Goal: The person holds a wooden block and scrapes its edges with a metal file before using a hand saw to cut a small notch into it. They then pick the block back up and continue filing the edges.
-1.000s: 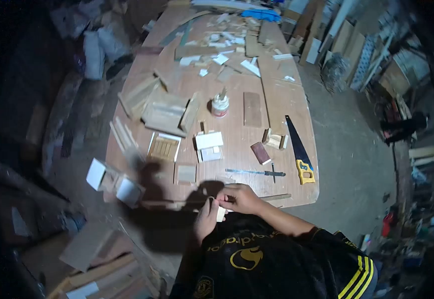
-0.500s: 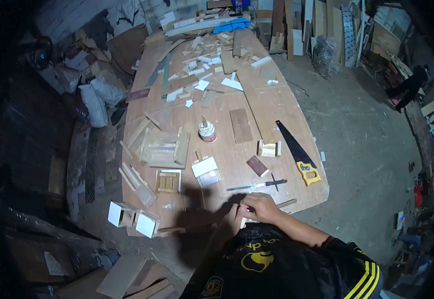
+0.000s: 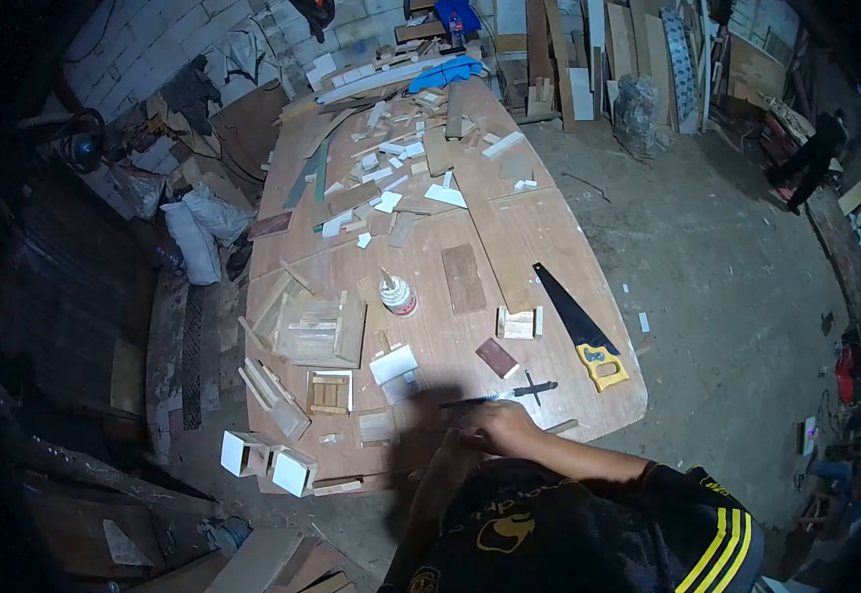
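Observation:
Near the front edge of the wooden table (image 3: pixel 549 232), my left hand (image 3: pixel 463 439) and my right hand (image 3: pixel 502 427) are together, close to my body. Their fingers are closed around something too hidden to name. Just beyond them lies a thin metal tool with a dark crossbar handle (image 3: pixel 534 389). A small dark red block (image 3: pixel 498 358) rests farther up. Behind that block sits a small wooden frame piece (image 3: pixel 519 323). To the right is a handsaw with a yellow handle (image 3: pixel 603 367). A white glue bottle (image 3: pixel 398 296) stands upright left of centre.
Wooden box assemblies (image 3: pixel 322 331) and white-faced pieces (image 3: pixel 294 472) occupy the table's left side. Offcuts (image 3: pixel 391 168) are scattered toward the far end, near a blue cloth (image 3: pixel 447 73). A person in dark clothes (image 3: pixel 814 158) is at the far right. White sacks (image 3: pixel 191 243) lean at left.
The view has shifted, showing more of the far wall. My hands sit closer to the metal tool, my right hand now covering more of my left. The light-coloured piece between them has gone from sight.

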Available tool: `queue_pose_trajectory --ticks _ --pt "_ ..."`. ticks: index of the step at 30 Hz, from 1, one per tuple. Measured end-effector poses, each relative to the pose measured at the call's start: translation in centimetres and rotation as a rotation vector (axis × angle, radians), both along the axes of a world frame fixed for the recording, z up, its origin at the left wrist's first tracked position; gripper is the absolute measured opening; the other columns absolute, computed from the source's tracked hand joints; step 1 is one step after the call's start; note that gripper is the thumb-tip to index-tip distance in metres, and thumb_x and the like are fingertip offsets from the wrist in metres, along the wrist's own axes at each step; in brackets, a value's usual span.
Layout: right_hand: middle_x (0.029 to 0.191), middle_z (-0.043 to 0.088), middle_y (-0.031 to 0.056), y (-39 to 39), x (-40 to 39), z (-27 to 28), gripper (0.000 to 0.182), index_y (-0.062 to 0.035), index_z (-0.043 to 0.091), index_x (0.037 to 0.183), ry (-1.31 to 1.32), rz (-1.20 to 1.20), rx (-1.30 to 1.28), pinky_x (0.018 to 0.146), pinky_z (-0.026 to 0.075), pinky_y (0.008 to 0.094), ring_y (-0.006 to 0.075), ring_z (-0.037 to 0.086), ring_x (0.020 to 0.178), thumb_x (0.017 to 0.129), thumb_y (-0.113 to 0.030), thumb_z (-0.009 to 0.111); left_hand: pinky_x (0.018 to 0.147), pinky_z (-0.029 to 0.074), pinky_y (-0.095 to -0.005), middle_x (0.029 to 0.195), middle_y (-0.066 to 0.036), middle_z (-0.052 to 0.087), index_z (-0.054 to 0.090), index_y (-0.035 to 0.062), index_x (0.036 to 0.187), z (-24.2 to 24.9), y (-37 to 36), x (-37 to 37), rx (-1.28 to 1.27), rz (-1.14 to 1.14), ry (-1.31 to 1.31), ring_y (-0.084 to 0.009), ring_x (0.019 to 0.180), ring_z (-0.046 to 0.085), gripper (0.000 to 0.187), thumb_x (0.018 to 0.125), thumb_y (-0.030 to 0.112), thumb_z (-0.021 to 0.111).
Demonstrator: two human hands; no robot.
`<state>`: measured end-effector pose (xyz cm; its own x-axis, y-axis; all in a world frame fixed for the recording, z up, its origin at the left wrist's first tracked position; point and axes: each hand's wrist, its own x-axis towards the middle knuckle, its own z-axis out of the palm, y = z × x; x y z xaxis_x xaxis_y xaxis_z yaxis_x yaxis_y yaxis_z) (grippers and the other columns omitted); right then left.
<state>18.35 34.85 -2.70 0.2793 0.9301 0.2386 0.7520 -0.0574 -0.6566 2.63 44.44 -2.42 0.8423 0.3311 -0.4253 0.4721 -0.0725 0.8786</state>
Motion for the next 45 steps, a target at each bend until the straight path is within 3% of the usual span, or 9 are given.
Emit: queue_pose_trajectory --ticks 12,18,25,28,31,34,36,39,45 --pt "0.099 0.064 0.0099 -0.9 2.7 -2.5 0.026 -0.0123 0.063 0.102 0.065 0.178 0.122 0.080 0.051 0.0427 0.0309 0.062 0.095 0.080 -0.027 0.063 0.088 0.046 -0.0416 0.105 -0.023 0.061 0.051 -0.0019 0.117 -2.6 -2.6 1.5 0.074 0.020 -0.022 -0.0341 0.100 0.061 0.047 0.102 0.036 0.027" --pt "0.098 0.065 0.0100 -2.5 4.8 -1.3 0.025 -0.0115 0.062 0.098 0.051 0.239 -0.080 0.078 0.051 0.0432 0.0319 0.062 0.092 0.080 -0.028 0.063 0.091 0.045 -0.0413 0.107 -0.023 0.060 0.051 -0.0021 0.117 -4.1 -4.2 2.0 0.123 0.034 -0.032 -0.0343 0.103 0.060 0.048 0.102 0.036 0.026" --pt "0.095 0.065 0.0098 -4.3 6.3 -3.4 0.028 -0.0098 0.062 0.097 0.113 0.182 -0.036 0.079 0.051 0.0433 0.0306 0.063 0.091 0.078 -0.030 0.066 0.093 0.044 -0.0410 0.108 -0.024 0.060 0.052 -0.0024 0.117 -5.8 -5.1 5.5 0.172 0.056 -0.042 -0.0345 0.106 0.059 0.048 0.102 0.036 0.026" --pt "0.097 0.066 0.0102 -4.7 6.6 -3.8 0.029 -0.0095 0.063 0.098 0.128 0.182 -0.055 0.081 0.051 0.0437 0.0306 0.063 0.092 0.080 -0.032 0.066 0.099 0.039 -0.0371 0.123 -0.019 0.054 0.046 -0.0026 0.129 -7.9 -4.9 5.6 -0.177 0.151 0.038 -0.0269 0.110 0.053 0.052 0.103 0.037 0.025" --pt "0.100 0.066 0.0104 -4.9 6.6 -4.6 0.030 -0.0095 0.063 0.101 0.178 0.167 0.036 0.082 0.051 0.0426 0.0310 0.064 0.094 0.082 -0.032 0.065 0.099 0.040 -0.0372 0.123 -0.018 0.054 0.046 -0.0025 0.128 -8.1 -4.3 5.7 0.001 0.082 0.048 -0.0262 0.109 0.053 0.054 0.102 0.040 0.025" --pt "0.100 0.067 0.0105 -4.7 6.7 -4.2 0.032 -0.0095 0.063 0.104 0.249 0.186 -0.025 0.081 0.052 0.0410 0.0311 0.065 0.092 0.082 -0.032 0.066 0.099 0.040 -0.0372 0.123 -0.016 0.055 0.046 -0.0024 0.128 -7.2 -3.9 5.4 0.175 0.022 0.071 -0.0256 0.109 0.053 0.056 0.102 0.042 0.026" --pt "0.100 0.066 0.0108 -5.0 7.0 -1.6 0.023 -0.0109 0.061 0.104 0.276 0.248 -0.142 0.078 0.051 0.0407 0.0313 0.064 0.092 0.083 -0.020 0.061 0.098 0.040 -0.0372 0.123 -0.015 0.055 0.047 -0.0023 0.128 -6.2 -4.1 5.0 0.284 -0.021 0.091 -0.0251 0.108 0.053 0.057 0.102 0.044 0.026" --pt "0.099 0.066 0.0105 -4.5 7.0 -1.5 0.026 -0.0104 0.061 0.105 0.277 0.286 -0.244 0.078 0.051 0.0414 0.0317 0.064 0.093 0.083 -0.024 0.062 0.098 0.040 -0.0373 0.123 -0.014 0.055 0.047 -0.0022 0.128 -3.9 -5.0 4.6 0.442 -0.096 0.121 -0.0244 0.107 0.053 0.058 0.102 0.046 0.026" --pt "0.095 0.064 0.0096 -3.6 6.1 -2.9 0.021 -0.0113 0.062 0.096 0.241 0.209 -0.154 0.076 0.050 0.0420 0.0321 0.063 0.090 0.082 -0.028 0.063 0.100 0.038 -0.0365 0.124 -0.017 0.054 0.048 -0.0027 0.126 -4.1 -5.5 4.6 0.249 0.112 0.084 -0.0255 0.113 0.051 0.057 0.102 0.043 0.024"
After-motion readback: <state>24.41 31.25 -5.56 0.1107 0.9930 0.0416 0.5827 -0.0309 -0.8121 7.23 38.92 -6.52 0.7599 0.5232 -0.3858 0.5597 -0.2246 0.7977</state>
